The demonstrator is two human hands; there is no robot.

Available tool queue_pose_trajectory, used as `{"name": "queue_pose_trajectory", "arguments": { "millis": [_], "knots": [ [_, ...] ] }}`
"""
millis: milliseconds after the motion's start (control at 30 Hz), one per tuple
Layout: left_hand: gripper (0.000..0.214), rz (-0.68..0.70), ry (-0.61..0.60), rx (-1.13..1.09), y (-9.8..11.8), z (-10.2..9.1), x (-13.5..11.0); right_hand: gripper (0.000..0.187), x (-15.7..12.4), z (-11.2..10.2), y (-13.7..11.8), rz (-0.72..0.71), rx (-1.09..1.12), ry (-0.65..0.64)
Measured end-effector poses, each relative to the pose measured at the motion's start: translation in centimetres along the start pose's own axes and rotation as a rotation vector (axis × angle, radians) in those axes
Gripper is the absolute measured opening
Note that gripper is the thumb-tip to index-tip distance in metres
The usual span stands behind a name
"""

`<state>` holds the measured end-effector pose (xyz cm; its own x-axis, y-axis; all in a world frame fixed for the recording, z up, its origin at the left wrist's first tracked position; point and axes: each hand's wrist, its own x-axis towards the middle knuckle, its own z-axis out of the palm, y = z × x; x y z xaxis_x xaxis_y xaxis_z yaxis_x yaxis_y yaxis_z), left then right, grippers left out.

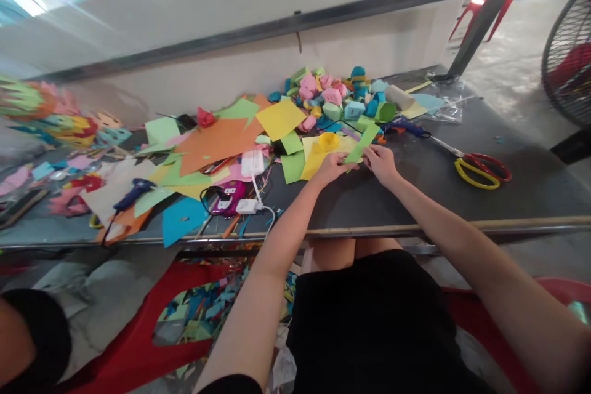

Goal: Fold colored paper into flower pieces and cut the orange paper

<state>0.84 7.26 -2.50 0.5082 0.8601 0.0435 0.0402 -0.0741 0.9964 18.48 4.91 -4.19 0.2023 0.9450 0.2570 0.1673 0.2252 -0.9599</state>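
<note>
My left hand [333,166] and my right hand [380,161] meet over the dark table [415,197], both pinching a narrow green paper strip [363,143] that slants up to the right. The left fingers grip its lower end; the right fingers hold it just beside them. Under the strip lies a yellow sheet [318,157] with a small yellow paper curl [329,140] on it.
Red-and-yellow scissors [480,169] lie to the right. A heap of folded coloured paper pieces [339,98] sits behind the hands. Orange, green and yellow sheets, a white charger [252,163] with cable, and a blue glue gun [133,189] crowd the left. Another person's dark sleeve [32,338] shows at bottom left.
</note>
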Motion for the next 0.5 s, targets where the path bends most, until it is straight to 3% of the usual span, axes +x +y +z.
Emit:
{"name": "queue_pose_trajectory", "arguments": {
  "millis": [167, 300, 500],
  "knots": [
    [0.037, -0.082, 0.154, 0.000, 0.6, 0.3, -0.1, 0.047, -0.2, -0.4, -0.2, -0.091, -0.162, 0.057],
    [0.035, -0.094, 0.165, -0.024, 0.5, 0.3, -0.1, 0.044, -0.4, -0.4, -0.8, -0.143, -0.263, 0.138],
    [0.039, -0.086, 0.149, -0.089, 0.0, 0.3, 0.2, 0.038, -1.0, -0.3, -1.4, -0.198, -0.282, 0.139]
  ]
}}
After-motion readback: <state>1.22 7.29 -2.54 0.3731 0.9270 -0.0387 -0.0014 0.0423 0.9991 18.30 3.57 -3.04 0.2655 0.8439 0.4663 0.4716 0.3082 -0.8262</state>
